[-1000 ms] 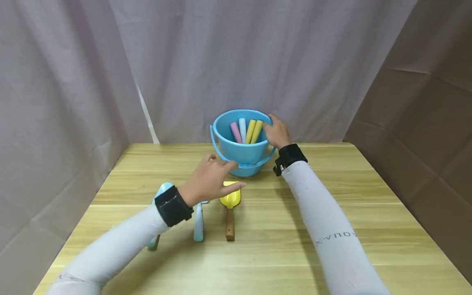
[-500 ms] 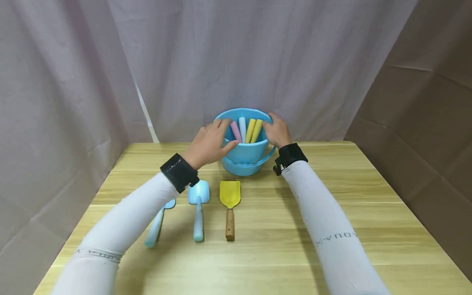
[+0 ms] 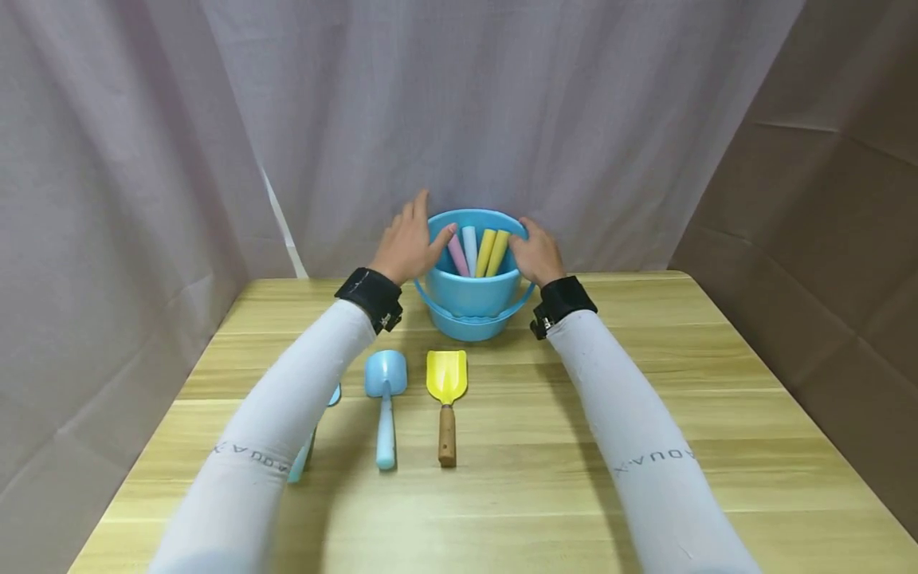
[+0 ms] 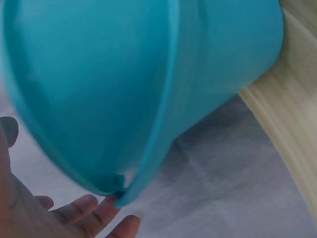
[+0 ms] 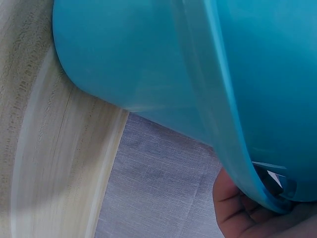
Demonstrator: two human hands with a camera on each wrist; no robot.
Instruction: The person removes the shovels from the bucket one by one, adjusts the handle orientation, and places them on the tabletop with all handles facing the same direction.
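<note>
Grey curtain hangs behind a wooden table [image 3: 645, 383] where a blue bucket [image 3: 473, 291] stands at the far edge, its base hidden by the handle. Left hand [image 3: 409, 247] touches its rim with straight, spread fingers; right hand [image 3: 536, 257] grips the opposite rim

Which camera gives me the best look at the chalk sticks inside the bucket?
The head view: it looks down into the blue bucket and shows four chalk sticks, pink, pale blue and two yellow, leaning together. Both wrist views show only the bucket's outer wall and handle, none of the chalk.
</note>
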